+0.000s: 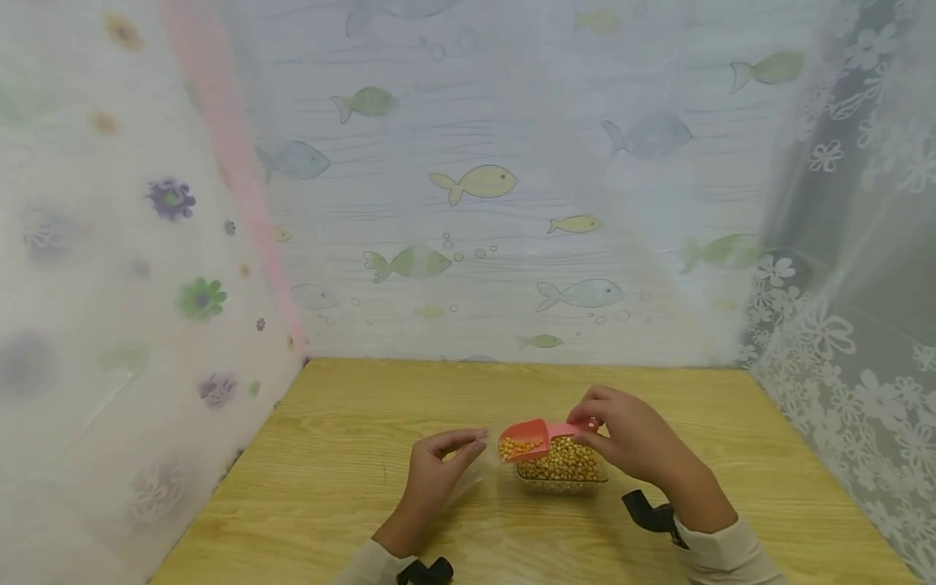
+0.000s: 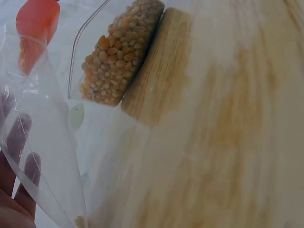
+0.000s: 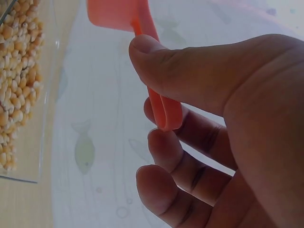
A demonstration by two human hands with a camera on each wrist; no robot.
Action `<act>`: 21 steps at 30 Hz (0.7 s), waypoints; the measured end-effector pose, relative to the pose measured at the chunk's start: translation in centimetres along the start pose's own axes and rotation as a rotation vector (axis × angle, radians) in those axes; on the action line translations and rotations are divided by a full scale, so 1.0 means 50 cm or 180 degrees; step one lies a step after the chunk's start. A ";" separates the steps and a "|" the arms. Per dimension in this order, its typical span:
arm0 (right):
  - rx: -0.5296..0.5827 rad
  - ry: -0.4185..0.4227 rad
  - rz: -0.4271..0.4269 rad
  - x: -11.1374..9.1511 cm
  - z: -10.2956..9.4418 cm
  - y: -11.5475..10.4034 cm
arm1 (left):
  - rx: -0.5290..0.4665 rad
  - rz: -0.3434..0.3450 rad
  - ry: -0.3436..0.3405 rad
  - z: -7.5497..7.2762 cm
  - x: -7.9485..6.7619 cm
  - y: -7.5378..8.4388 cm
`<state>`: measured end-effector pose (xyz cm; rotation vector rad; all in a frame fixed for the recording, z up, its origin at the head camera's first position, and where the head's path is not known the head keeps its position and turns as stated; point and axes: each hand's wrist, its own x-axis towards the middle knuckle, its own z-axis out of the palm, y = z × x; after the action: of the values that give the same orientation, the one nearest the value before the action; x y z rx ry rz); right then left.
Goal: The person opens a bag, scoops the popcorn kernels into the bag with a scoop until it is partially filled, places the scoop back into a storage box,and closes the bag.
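Observation:
My right hand [image 1: 630, 435] pinches the handle of a red scoop [image 1: 530, 436] between thumb and fingers. Corn kernels [image 1: 517, 447] lie in the scoop's bowl, which tilts toward the left hand. Below the scoop stands a clear rectangular container [image 1: 563, 486] filled with corn kernels. My left hand [image 1: 431, 471] holds a clear plastic bag [image 2: 47, 142] by its edge with thumb and fingertips. In the left wrist view the scoop's tip overlaps the bag's mouth. A few kernels show at the bag's bottom edge.
The wooden table [image 1: 329, 439] carries all of this. A fish-patterned curtain [image 1: 475, 268] rises behind it, a flowered sheet [image 1: 132, 325] on the left and a lacy sheer one [image 1: 841, 325] on the right. Black bands sit at both wrists.

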<state>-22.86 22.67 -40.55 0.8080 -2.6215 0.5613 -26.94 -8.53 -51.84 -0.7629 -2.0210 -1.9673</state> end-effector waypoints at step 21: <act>-0.0282 0.0488 -0.0042 0.014 0.018 -0.039 | -0.0513 -0.0142 -0.0020 0.007 0.027 -0.021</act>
<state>-22.42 20.45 -40.48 0.7245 -2.4806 0.4798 -28.53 -7.88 -52.13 -0.7644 -1.9163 -2.1764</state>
